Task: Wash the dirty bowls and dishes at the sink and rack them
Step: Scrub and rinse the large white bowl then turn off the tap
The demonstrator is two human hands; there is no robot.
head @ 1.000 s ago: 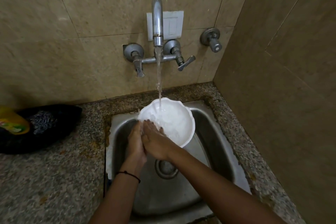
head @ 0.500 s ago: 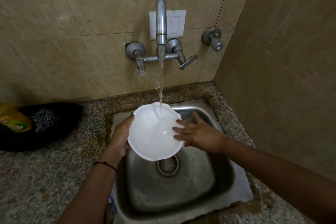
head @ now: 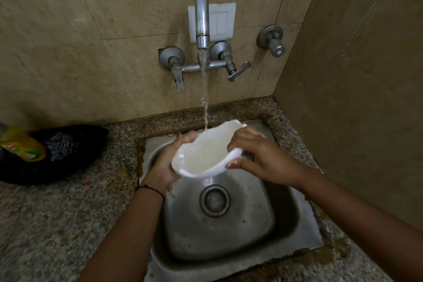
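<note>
A white bowl with a wavy rim (head: 203, 152) is held tilted over the steel sink (head: 281, 220), under the running water. My left hand (head: 168, 162) grips its left side from below. My right hand (head: 258, 158) holds its right rim, with fingers curled over the edge and the thumb under it. Water from the tap (head: 202, 18) falls onto the bowl's far rim. Water fills the inside of the bowl.
A black bag (head: 57, 155) lies on the granite counter (head: 57, 224) to the left, with a yellow dish-soap bottle (head: 21, 144) on it. The tap levers (head: 238, 71) stick out from the tiled wall. A wall closes the right side. The drain (head: 214, 200) sits in the sink's middle.
The bowl has tipped from facing me to a flatter, tilted pose and shifted right. My right hand moved from beside the bowl onto its right rim.
</note>
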